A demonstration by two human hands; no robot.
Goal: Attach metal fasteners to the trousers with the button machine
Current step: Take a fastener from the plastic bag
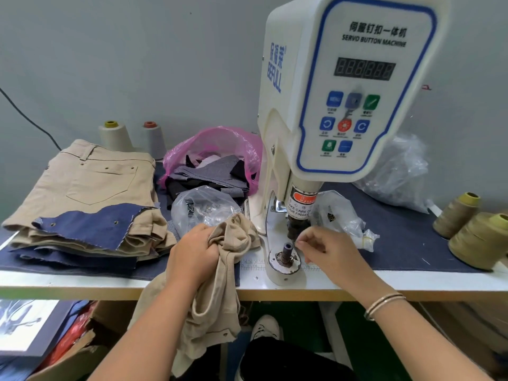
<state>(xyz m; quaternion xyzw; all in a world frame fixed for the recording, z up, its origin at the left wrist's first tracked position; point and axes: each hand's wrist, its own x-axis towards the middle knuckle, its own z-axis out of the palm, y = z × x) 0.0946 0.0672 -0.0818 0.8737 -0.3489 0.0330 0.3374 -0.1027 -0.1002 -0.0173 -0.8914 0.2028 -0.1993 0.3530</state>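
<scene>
The white servo button machine [346,86] stands on the table, its black punch [294,228] above the lower die post [286,253]. My left hand [192,254] grips a bunched pair of beige trousers [220,292] just left of the die; the cloth hangs over the table edge. My right hand [327,253] sits right of the die, its fingertips pinched together beside the punch. Whether they hold a small fastener I cannot tell. A clear bag of metal fasteners [203,206] lies behind my left hand.
A stack of beige trousers with blue denim scraps [88,199] lies at the left. A pink bag of fabric scraps [214,163] stands behind. More clear bags [395,171] and thread cones [478,237] sit at the right. Boxes are under the table [412,284].
</scene>
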